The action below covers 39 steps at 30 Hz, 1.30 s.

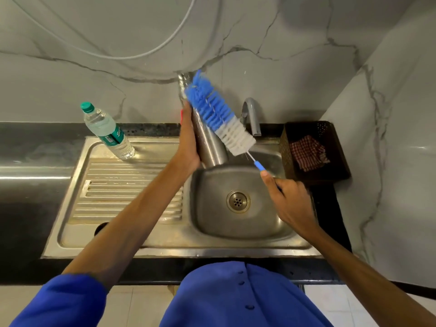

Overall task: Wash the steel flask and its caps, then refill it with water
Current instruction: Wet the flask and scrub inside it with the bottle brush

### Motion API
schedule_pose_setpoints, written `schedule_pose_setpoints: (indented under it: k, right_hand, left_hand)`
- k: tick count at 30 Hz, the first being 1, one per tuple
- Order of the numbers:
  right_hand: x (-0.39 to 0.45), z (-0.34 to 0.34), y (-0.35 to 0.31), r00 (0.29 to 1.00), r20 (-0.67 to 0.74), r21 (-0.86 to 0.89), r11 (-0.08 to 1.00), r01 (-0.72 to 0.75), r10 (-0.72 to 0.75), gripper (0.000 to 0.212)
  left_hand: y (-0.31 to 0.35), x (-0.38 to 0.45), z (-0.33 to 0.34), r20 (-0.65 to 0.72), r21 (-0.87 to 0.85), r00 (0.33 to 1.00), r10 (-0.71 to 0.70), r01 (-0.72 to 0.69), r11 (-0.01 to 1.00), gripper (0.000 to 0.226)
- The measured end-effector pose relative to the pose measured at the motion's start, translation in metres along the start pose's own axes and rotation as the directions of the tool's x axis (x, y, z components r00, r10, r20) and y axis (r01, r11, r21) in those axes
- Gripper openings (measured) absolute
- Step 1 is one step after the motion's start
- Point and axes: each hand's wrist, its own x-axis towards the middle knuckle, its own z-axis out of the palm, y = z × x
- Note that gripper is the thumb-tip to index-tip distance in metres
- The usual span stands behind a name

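Note:
My left hand (188, 140) grips the steel flask (208, 145) around its body and holds it tilted above the back of the sink basin (212, 208). My right hand (286, 197) holds the blue handle of a bottle brush (218, 114). Its blue and white bristles lie against the outside of the flask, from the neck down to the lower body. The flask's mouth is partly hidden behind the bristles. A small black round thing (100, 227), perhaps a cap, peeks out under my left forearm on the drainboard.
A clear plastic water bottle (106, 131) with a green cap stands at the drainboard's (122, 185) back left. The grey tap (252, 116) curves over the basin's back right. A dark perforated basket (330, 161) with a checked cloth (308, 152) sits right of the sink.

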Motion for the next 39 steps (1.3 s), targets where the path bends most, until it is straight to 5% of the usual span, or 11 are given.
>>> schedule_pose_setpoints:
  k: [4,10,16,24,29,34,37,39]
  right_hand:
    - [0.016,0.014,-0.014,1.000,-0.024,0.093,0.996,0.001,0.001,0.067]
    - [-0.026,0.006,0.004,0.998,0.035,0.014,0.998,0.053,-0.054,0.063]
    - [0.003,0.015,-0.015,0.999,-0.046,0.125,0.992,0.032,-0.026,0.067]
    - [-0.009,0.018,-0.012,0.997,0.002,0.085,0.994,0.072,-0.072,0.064]
    - [0.020,0.014,-0.024,0.998,-0.071,0.084,0.996,0.008,-0.002,0.066]
    - [0.001,0.008,-0.015,0.995,-0.006,0.077,0.992,0.097,-0.097,0.064]
    - [0.012,0.014,-0.023,0.999,-0.046,0.130,0.991,0.031,-0.025,0.065]
    - [0.022,0.014,-0.030,0.997,-0.075,0.170,0.985,-0.012,0.025,0.066]
  left_hand:
    - [-0.030,-0.027,0.015,0.130,-0.009,0.991,-0.030,0.031,0.999,0.082]
    - [0.017,-0.004,-0.004,-0.049,-0.153,0.997,0.058,-0.065,0.986,0.065]
    - [-0.020,-0.018,0.008,0.092,0.052,0.991,-0.101,0.097,0.994,0.067]
    - [0.005,-0.004,-0.003,-0.018,-0.209,1.000,0.012,-0.015,0.978,0.075]
    - [-0.018,-0.033,0.009,0.145,0.049,0.989,-0.039,0.032,0.998,0.095]
    - [0.015,-0.002,-0.010,0.021,0.025,0.995,0.102,-0.103,0.994,0.097]
    - [-0.004,-0.010,-0.004,0.042,0.278,0.989,0.139,-0.145,0.950,0.079]
    - [-0.031,-0.018,0.000,0.143,0.465,0.986,0.084,-0.142,0.874,0.093]
